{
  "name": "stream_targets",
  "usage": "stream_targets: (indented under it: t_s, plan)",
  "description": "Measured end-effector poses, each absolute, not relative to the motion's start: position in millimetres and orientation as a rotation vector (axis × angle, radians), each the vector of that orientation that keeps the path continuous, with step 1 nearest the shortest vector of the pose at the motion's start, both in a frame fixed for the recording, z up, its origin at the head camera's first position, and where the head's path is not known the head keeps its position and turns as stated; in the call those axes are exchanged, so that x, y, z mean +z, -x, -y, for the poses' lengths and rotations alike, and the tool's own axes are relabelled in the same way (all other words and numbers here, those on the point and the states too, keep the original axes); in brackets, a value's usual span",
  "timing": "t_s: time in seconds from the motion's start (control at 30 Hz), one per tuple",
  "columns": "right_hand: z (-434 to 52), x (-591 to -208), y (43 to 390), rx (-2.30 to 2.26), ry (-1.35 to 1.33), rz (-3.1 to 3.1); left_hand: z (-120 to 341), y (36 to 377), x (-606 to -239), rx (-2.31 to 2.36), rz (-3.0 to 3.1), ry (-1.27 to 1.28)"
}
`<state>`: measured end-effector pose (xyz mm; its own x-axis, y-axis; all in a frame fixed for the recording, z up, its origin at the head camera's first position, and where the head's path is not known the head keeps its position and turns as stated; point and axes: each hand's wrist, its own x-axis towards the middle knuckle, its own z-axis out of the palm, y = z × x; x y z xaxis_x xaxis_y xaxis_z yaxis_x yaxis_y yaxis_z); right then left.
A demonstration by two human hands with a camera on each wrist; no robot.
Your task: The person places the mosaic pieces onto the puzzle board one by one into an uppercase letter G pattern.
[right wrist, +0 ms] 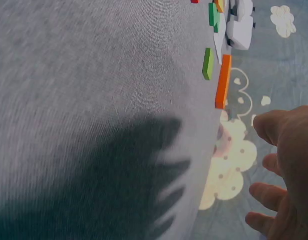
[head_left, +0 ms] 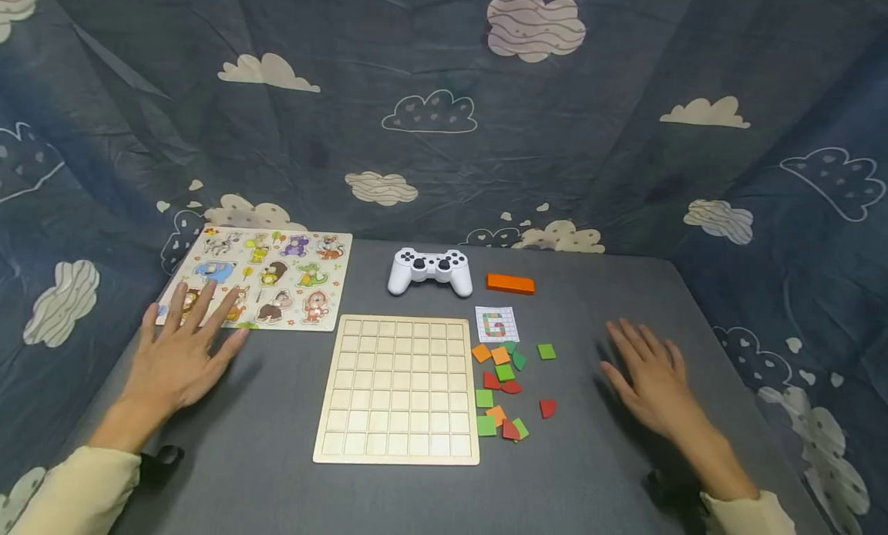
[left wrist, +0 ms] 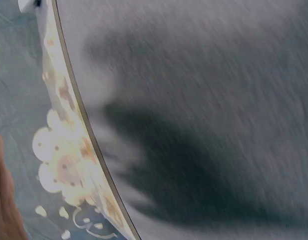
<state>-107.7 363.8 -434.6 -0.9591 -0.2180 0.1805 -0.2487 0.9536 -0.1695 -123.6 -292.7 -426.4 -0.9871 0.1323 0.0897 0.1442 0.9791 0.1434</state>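
Observation:
My left hand (head_left: 179, 354) is spread, its fingers straight, over the near left corner of an animal puzzle board (head_left: 333, 280); it holds nothing. On the right side of the table my right hand (head_left: 652, 377) hovers with fingers extended and holds nothing; its shadow falls on the cloth below. A wooden grid board (head_left: 398, 388) lies between the hands. Beside its right edge are scattered flat pieces, among them a green square (head_left: 546, 351), a red quarter-round piece (head_left: 548, 408) and an orange square (head_left: 482, 353). A small pattern card (head_left: 496, 324) lies above them.
A white game controller (head_left: 430, 271) sits behind the grid board. To its right is an orange bar-shaped block (head_left: 510, 284), also seen in the right wrist view. A dark curtain with printed clouds (head_left: 430, 111) hangs behind the grey table (head_left: 555, 489).

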Motion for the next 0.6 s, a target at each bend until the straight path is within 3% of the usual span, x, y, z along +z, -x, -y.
stream_targets:
  t_s: [0.6]
  plan:
    - [-336.3, -444.8, 115.0, 0.276, -0.412, 2.962, 235.9, 124.3, -443.2, -0.562, 3.112, 0.461]
